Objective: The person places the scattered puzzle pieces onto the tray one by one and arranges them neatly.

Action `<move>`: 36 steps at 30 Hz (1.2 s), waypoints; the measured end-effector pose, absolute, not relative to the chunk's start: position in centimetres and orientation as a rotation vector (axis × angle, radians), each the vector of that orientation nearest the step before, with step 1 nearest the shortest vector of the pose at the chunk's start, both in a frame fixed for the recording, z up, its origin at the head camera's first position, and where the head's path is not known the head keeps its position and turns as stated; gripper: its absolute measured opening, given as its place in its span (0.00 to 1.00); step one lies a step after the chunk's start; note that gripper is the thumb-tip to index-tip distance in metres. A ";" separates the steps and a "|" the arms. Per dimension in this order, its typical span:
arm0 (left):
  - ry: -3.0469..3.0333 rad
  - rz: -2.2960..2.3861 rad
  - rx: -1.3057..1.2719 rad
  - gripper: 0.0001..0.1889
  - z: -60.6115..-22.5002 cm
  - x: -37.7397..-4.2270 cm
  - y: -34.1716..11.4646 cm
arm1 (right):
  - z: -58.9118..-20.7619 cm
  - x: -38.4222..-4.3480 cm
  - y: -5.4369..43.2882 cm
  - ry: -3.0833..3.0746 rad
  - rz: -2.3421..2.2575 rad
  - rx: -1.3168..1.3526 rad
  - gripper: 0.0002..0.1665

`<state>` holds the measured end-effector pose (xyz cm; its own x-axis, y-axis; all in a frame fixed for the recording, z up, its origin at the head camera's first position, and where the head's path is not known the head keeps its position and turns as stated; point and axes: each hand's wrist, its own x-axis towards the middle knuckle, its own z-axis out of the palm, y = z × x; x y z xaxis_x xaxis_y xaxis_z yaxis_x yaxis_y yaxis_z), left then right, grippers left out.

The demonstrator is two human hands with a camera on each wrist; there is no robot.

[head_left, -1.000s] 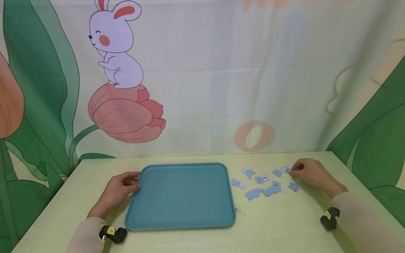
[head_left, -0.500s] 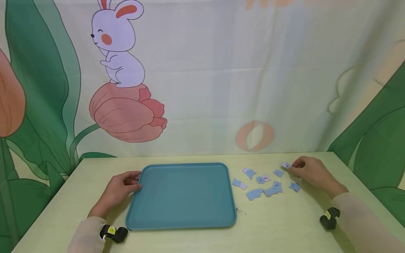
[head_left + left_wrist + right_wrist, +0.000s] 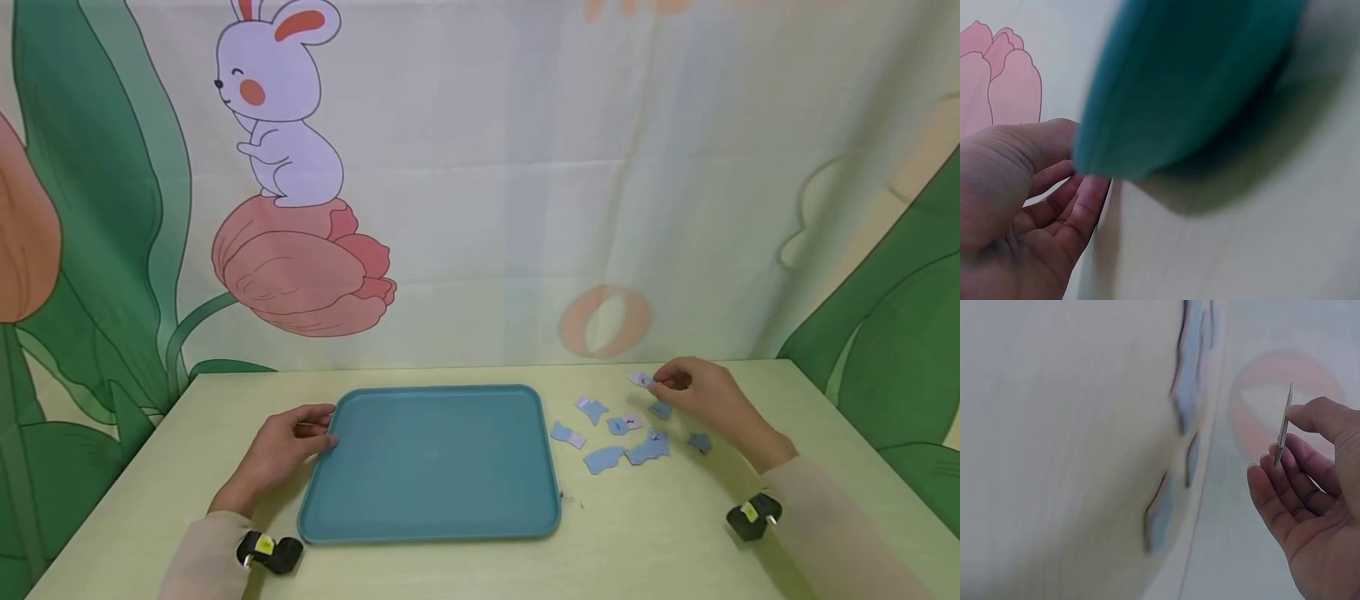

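Observation:
My right hand [image 3: 701, 393] pinches a thin blue and pink puzzle piece [image 3: 641, 380] between thumb and fingertips. In the right wrist view the held piece [image 3: 1284, 425] is seen edge-on, off the table. At the tray's left side my left hand [image 3: 281, 446] grips the rim of a teal tray [image 3: 431, 462], with the thumb on one side and the fingers on the other in the left wrist view. Several other puzzle pieces lie right of the tray, among them a plain blue one [image 3: 603, 459], a larger one [image 3: 649, 448] and a star-like one [image 3: 700, 442].
The pale yellow table [image 3: 637, 542] ends at a curtain [image 3: 480, 208] printed with a rabbit and flowers. Small dark specks [image 3: 572, 498] lie beside the tray's right edge. Each sleeve carries a black wrist camera [image 3: 753, 517].
My right hand has lifted the puzzle piece from the table and carried it left, toward the far edge. The left hand stays on the tray's rim.

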<state>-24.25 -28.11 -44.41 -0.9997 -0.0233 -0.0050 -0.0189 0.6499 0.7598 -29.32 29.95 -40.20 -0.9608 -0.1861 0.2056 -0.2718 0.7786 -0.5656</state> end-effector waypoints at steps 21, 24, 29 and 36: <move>-2.849 -1.311 0.045 0.28 -44.5 -24.2 -28.1 | -38.7 -28.0 19.5 -2.571 1.066 0.756 0.04; -2.854 -1.309 0.054 0.28 -44.6 -24.2 -28.1 | -38.7 -27.7 17.9 -2.545 1.079 0.812 0.04; -2.856 -1.302 0.048 0.28 -44.5 -24.3 -28.2 | -39.0 -27.2 15.4 -2.540 1.114 0.875 0.05; -2.863 -1.307 0.058 0.29 -44.4 -24.3 -28.1 | -39.2 -26.2 12.3 -2.547 1.155 0.951 0.05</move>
<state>-24.29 -28.07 -44.42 -0.9993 -0.0310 -0.0213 -0.0364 0.6544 0.7553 -26.16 12.33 -39.18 -0.7771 -0.4774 0.4102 -0.6231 0.4917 -0.6082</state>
